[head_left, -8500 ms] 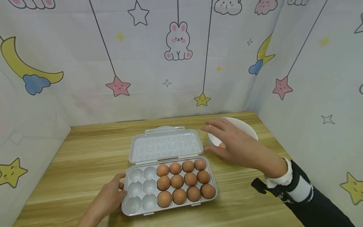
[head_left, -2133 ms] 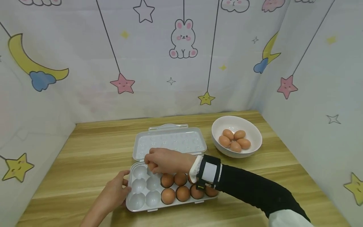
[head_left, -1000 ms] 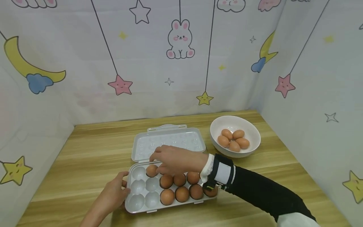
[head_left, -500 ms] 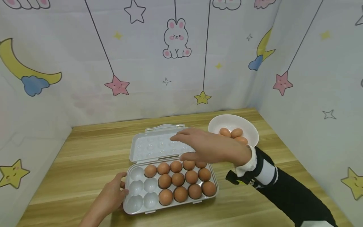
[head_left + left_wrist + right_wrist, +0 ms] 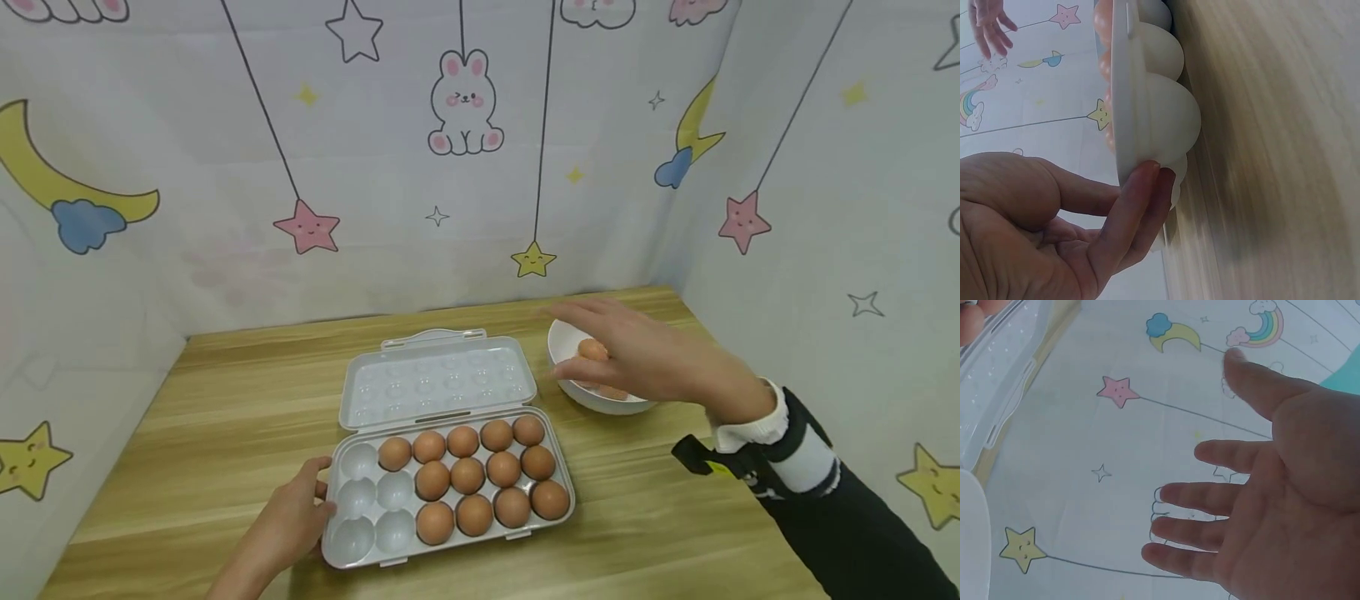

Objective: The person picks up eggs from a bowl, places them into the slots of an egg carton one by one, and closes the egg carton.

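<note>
A pale plastic egg carton lies on the table, with brown eggs in most of its cups. At its left end several cups stand vacant, and one egg sits second from the left in the back row. My left hand grips the carton's left edge; in the left wrist view its fingers curl against the underside. Over the white bowl hovers my right hand, fingers spread and holding nothing. It partly hides the bowl and the eggs inside. The right wrist view shows the bare palm.
The carton's lid is hinged open flat toward the back. A wooden table carries everything, and a printed cloth hangs behind it and at both sides.
My right hand set an egg into the second cup of the back row, let go, and moved right to above the bowl. My left hand has stayed at the carton's edge.
</note>
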Motion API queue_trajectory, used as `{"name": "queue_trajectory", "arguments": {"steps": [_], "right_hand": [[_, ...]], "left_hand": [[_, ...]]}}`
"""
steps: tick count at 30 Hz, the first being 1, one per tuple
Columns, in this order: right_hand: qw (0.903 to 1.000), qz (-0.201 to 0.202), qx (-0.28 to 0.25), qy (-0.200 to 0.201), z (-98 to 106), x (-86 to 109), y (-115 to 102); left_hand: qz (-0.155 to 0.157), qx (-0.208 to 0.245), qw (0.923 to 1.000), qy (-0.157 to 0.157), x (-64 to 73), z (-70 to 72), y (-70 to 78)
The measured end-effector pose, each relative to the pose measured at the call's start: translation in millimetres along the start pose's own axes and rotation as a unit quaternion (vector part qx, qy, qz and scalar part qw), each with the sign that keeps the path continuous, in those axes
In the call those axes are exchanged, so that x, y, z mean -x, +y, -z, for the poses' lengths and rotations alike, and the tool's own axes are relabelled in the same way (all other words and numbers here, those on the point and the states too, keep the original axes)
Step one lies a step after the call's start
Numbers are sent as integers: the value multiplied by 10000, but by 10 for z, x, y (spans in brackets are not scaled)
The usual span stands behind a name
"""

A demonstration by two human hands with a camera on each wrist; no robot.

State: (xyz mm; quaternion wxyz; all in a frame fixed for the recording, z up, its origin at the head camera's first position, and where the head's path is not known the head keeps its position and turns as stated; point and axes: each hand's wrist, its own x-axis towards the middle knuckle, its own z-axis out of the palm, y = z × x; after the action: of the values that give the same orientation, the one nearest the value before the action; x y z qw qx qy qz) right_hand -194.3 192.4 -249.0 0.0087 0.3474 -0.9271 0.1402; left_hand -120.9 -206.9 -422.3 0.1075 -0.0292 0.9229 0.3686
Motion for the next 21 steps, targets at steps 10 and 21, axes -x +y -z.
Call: {"name": "queue_trajectory", "arguments": {"steps": [10,21], "right_hand": [[9949,-990,-69,205,-27,139,493],[9916,-1126,553,309,-322,69,1004]], "left_hand": [[32,102,9999,-9,6,5,5],[27,147,9999,-10,14,4,7]]}}
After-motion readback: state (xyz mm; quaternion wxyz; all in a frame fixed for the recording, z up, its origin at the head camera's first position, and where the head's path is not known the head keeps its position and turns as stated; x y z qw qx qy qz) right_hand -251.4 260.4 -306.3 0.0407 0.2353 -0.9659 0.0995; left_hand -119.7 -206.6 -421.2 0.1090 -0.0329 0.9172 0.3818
